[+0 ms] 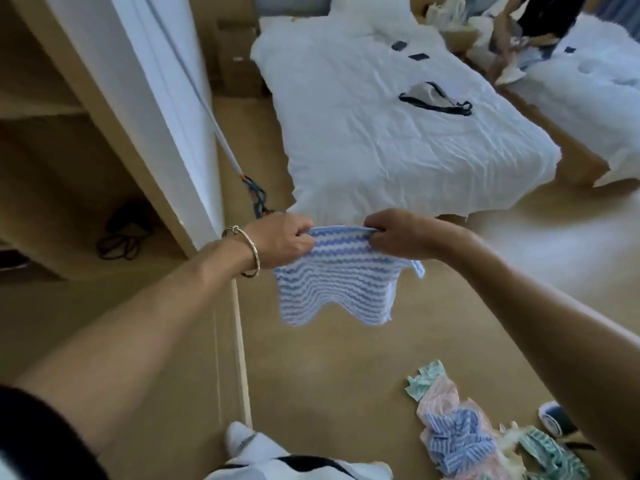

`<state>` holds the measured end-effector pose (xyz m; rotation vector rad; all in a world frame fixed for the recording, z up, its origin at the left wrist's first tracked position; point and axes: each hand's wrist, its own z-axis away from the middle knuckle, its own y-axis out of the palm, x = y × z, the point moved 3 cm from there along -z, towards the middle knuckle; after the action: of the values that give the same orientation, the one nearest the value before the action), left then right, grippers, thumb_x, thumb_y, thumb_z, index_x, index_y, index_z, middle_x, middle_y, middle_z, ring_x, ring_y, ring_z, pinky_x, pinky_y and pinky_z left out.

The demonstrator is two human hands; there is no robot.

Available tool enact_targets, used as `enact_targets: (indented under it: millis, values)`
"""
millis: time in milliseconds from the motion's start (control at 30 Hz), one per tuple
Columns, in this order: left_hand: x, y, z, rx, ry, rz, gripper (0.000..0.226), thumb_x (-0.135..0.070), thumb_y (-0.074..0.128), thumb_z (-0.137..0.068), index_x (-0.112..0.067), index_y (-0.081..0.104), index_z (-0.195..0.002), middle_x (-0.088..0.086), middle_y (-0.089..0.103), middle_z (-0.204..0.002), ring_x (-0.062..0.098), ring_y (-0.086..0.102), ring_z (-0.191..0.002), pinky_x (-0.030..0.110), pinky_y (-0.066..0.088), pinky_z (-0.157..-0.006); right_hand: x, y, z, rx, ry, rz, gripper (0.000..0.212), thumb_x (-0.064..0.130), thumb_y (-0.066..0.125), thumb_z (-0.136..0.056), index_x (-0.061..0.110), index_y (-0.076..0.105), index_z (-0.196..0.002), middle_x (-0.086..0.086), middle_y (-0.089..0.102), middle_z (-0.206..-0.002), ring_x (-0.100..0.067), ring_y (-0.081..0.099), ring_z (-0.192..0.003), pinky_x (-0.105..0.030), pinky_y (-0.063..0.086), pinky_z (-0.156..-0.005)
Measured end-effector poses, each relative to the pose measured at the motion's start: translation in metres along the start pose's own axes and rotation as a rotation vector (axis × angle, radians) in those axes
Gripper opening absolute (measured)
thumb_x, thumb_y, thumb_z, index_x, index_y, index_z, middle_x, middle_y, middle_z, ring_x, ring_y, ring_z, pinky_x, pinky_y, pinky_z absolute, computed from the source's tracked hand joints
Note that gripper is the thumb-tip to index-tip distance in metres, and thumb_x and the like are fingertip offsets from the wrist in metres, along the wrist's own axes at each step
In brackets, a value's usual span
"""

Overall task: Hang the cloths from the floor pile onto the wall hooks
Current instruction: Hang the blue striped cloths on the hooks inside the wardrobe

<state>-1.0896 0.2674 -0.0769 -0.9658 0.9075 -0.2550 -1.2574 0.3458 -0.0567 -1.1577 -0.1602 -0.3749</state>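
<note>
A blue-and-white striped cloth (337, 285) hangs in the air in front of me, stretched by its top edge. My left hand (282, 242), with a bangle on the wrist, pinches the top left corner. My right hand (394, 233) pinches the top right corner. On the floor at the lower right lies the pile of cloths (460, 431), pink, blue and green striped ones mixed together. No wall hooks are visible in this view.
A white wall edge (162, 98) and an open wooden wardrobe (69, 150) stand at the left. A bed with white bedding (381, 126) fills the far middle, a second bed (606, 81) at far right. My socked foot (242, 441) is at the bottom.
</note>
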Motion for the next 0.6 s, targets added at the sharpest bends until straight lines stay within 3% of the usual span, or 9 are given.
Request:
enact_targets:
  millis: [67,133,300,400,533,600]
  values:
    - [0.050,-0.035,0.031,-0.053,-0.071,0.020,0.017,-0.014,0.043,-0.087,-0.011,0.040,-0.070,0.001,0.038,-0.060,0.014,0.032,-0.053,0.029,0.025,-0.053,0.060,0.004,-0.034,-0.009,-0.079,0.064,0.011,0.014,0.045,-0.088,0.015,0.056,-0.085,-0.001,0.052,-0.087,-0.021,0.049,-0.086,-0.031,0.037,-0.072]
    - [0.099,-0.073,0.062,-0.128,-0.141,0.032,0.016,-0.013,0.043,-0.086,-0.011,0.043,-0.070,0.000,0.039,-0.060,0.013,0.032,-0.053,0.028,0.024,-0.052,0.121,0.006,-0.067,-0.008,-0.159,0.121,0.010,0.015,0.045,-0.088,0.014,0.054,-0.085,-0.004,0.055,-0.089,-0.023,0.051,-0.087,-0.034,0.039,-0.074]
    - [0.196,-0.155,0.144,-0.359,-0.299,0.004,0.021,-0.012,0.044,-0.085,-0.010,0.047,-0.064,0.002,0.044,-0.058,0.018,0.037,-0.054,0.029,0.025,-0.050,0.270,0.006,-0.125,0.021,-0.352,0.250,0.016,0.010,0.041,-0.090,0.013,0.056,-0.094,-0.003,0.052,-0.089,-0.022,0.050,-0.083,-0.030,0.036,-0.069]
    - [0.243,-0.180,0.189,-0.458,-0.404,-0.014,0.021,-0.006,0.046,-0.080,-0.013,0.046,-0.060,0.002,0.048,-0.058,0.021,0.043,-0.058,0.028,0.028,-0.051,0.345,0.010,-0.146,0.016,-0.458,0.299,0.017,0.006,0.040,-0.087,0.017,0.053,-0.088,-0.005,0.054,-0.090,-0.024,0.051,-0.084,-0.031,0.037,-0.068]
    - [0.290,-0.198,0.249,-0.567,-0.514,0.002,0.028,0.001,0.044,-0.079,-0.016,0.045,-0.057,0.001,0.049,-0.059,0.018,0.044,-0.058,0.028,0.027,-0.049,0.430,0.023,-0.164,0.009,-0.600,0.348,0.033,0.003,0.040,-0.087,0.010,0.060,-0.111,-0.011,0.061,-0.108,-0.029,0.056,-0.099,-0.031,0.038,-0.072]
    - [0.313,-0.203,0.275,-0.610,-0.572,0.016,0.032,0.002,0.042,-0.081,-0.018,0.043,-0.056,0.001,0.049,-0.059,0.020,0.045,-0.059,0.029,0.027,-0.051,0.465,0.030,-0.170,0.008,-0.669,0.343,0.034,0.002,0.040,-0.085,0.011,0.060,-0.111,-0.010,0.062,-0.110,-0.029,0.057,-0.100,-0.032,0.041,-0.073]
